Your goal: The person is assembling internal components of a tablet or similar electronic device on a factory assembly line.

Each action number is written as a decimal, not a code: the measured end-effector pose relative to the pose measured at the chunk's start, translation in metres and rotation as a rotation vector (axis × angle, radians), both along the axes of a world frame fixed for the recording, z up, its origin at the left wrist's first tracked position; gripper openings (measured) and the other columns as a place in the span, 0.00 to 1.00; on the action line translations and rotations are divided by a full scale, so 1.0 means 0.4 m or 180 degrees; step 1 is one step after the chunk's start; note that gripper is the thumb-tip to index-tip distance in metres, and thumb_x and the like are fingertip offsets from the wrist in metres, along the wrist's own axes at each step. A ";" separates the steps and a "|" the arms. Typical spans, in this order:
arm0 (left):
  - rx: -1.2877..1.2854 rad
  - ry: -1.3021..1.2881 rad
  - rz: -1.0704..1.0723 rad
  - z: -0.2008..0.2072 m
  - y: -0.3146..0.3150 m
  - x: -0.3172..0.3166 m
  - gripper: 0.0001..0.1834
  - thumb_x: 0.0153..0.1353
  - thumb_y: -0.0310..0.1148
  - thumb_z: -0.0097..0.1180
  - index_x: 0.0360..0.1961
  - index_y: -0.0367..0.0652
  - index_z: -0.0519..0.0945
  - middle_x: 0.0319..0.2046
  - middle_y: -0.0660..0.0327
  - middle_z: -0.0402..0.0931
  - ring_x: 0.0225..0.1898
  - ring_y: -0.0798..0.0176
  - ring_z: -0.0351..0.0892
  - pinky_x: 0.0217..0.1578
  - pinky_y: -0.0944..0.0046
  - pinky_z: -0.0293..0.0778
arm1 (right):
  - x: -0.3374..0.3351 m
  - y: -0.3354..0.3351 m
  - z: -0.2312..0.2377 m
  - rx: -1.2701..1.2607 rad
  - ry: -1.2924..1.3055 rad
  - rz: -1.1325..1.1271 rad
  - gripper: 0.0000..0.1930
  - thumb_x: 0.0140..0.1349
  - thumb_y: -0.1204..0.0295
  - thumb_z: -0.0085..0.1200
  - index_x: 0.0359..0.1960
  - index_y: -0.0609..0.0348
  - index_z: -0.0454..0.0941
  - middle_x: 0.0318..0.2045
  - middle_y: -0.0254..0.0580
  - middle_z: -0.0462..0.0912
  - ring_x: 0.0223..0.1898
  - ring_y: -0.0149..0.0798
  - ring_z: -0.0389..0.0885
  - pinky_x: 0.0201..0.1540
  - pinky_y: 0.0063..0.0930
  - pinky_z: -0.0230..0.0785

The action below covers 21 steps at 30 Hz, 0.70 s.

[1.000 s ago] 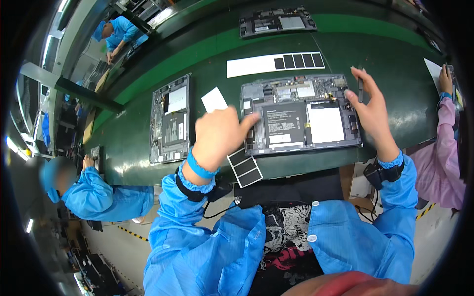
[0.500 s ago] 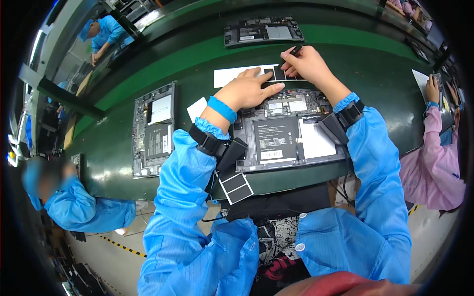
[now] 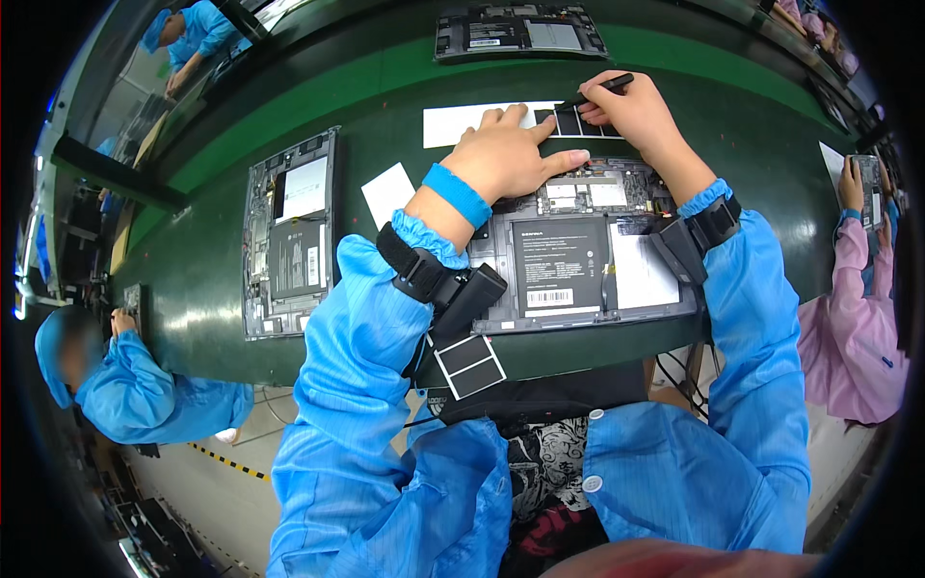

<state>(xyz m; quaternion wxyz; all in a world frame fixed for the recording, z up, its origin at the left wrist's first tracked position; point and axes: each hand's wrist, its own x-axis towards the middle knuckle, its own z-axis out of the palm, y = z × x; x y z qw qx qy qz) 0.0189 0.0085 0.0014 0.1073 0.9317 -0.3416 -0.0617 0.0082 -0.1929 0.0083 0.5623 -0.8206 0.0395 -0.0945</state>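
Observation:
My left hand (image 3: 503, 154) lies with fingers spread on a white backing sheet (image 3: 453, 126), holding it down, its thumb reaching over the top edge of the opened device chassis (image 3: 489, 318). Rectangular black pads (image 3: 568, 122) with white borders cover the sheet's right part. In my right hand (image 3: 631, 114) a slim black pen-like tool (image 3: 615, 85) is gripped, its tip down at the pads. The chassis in front of me shows a black battery (image 3: 561, 265), a white panel (image 3: 644, 275) and a circuit board (image 3: 607, 193).
Another opened chassis (image 3: 289, 231) lies to the left, a third (image 3: 520, 34) at the far side. A white paper piece (image 3: 387, 196) lies between. A pad sheet (image 3: 470, 366) sits by the near table edge. Co-workers in blue (image 3: 145, 395) and pink (image 3: 848, 318) are at either side.
My right hand has shifted slightly right, and the tool now tilts with its rear end to the right. My left fingers remain on the sheet. The whole view has shifted a little.

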 end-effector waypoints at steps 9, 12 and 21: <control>0.0028 0.0168 -0.0143 0.028 0.002 -0.015 0.45 0.60 0.72 0.37 0.66 0.49 0.66 0.66 0.35 0.55 0.69 0.33 0.49 0.66 0.45 0.53 | -0.006 0.002 0.000 0.0216 0.0044 -0.0046 0.12 0.58 0.71 0.58 0.35 0.72 0.81 0.28 0.50 0.85 0.29 0.35 0.86 0.34 0.23 0.79; 0.0011 0.0219 -0.0124 0.026 0.006 -0.010 0.45 0.60 0.72 0.36 0.66 0.49 0.66 0.66 0.35 0.55 0.69 0.33 0.49 0.66 0.45 0.53 | -0.008 0.004 0.003 0.0414 0.0095 -0.0060 0.12 0.58 0.72 0.59 0.34 0.73 0.80 0.30 0.53 0.84 0.30 0.37 0.86 0.36 0.23 0.80; 0.0320 0.0331 0.0146 0.044 0.000 -0.016 0.44 0.56 0.76 0.35 0.67 0.63 0.65 0.70 0.48 0.52 0.71 0.40 0.47 0.64 0.37 0.53 | 0.004 -0.015 -0.018 0.1390 0.0325 0.0088 0.11 0.58 0.77 0.57 0.38 0.77 0.77 0.36 0.60 0.82 0.36 0.43 0.86 0.40 0.23 0.81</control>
